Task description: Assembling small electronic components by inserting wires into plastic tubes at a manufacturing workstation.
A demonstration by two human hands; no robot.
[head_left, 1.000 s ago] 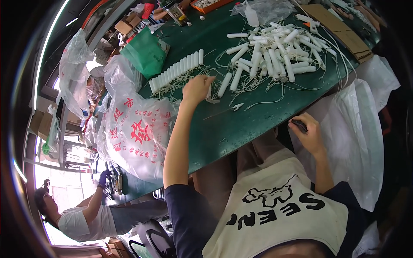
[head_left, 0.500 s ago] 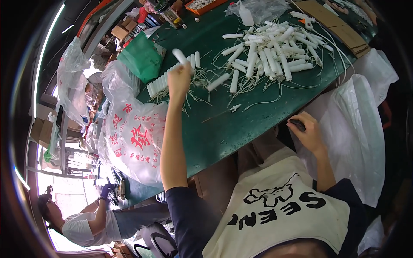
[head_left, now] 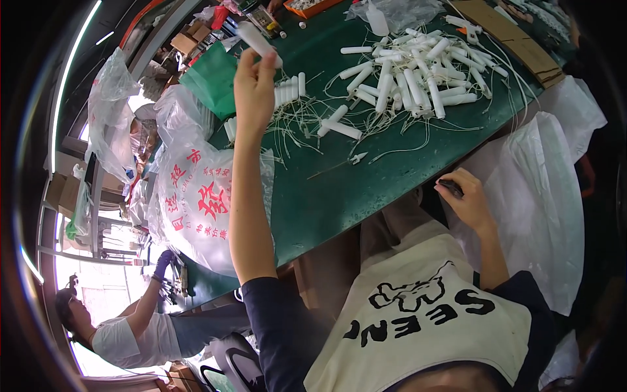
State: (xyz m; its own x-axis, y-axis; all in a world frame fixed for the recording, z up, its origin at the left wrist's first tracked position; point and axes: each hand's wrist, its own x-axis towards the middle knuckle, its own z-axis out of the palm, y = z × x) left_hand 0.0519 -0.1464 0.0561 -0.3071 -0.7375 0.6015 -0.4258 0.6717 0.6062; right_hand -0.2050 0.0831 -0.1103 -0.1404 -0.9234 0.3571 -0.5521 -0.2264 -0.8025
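My left hand (head_left: pixel 253 91) is raised above the green table (head_left: pixel 339 189), gripping a white tube (head_left: pixel 258 42) that sticks up past my fingers. Below it lies a neat row of white tubes (head_left: pixel 287 91) and a tangle of thin white wires (head_left: pixel 294 127). A loose heap of white tubes (head_left: pixel 411 78) covers the table's far middle. My right hand (head_left: pixel 467 199) rests at the table's near edge, closed on a small dark object (head_left: pixel 450 187).
A white printed plastic bag (head_left: pixel 202 202) and a green bag (head_left: pixel 212 81) sit at the table's left. A clear plastic bag (head_left: pixel 548 189) hangs at my right. A cardboard box (head_left: pixel 509 32) lies far right. Another person (head_left: pixel 130 333) works at lower left.
My left hand picked a white tube off the table and lifted it up and away to the left. My right hand stayed at the table edge.
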